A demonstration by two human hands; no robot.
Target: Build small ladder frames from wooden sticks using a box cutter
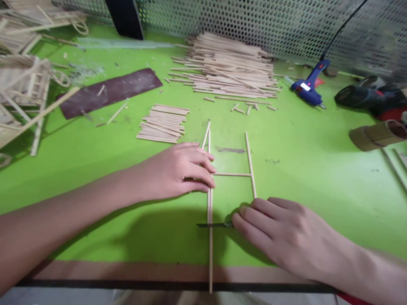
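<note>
Long stick (210,258) under blade (212,225), right hand (286,237)

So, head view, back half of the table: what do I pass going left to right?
Stick-built frames → brown sandpaper strip → big pile of sticks → blue glue gun → dark power tool.

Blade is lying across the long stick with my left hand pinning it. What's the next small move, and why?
Probably press the blade straight down through the long stick with the right hand. It crosses the stick just below the lower end of the shorter stick, the left hand pins the stick above, and the rest overhangs the table edge.
</note>
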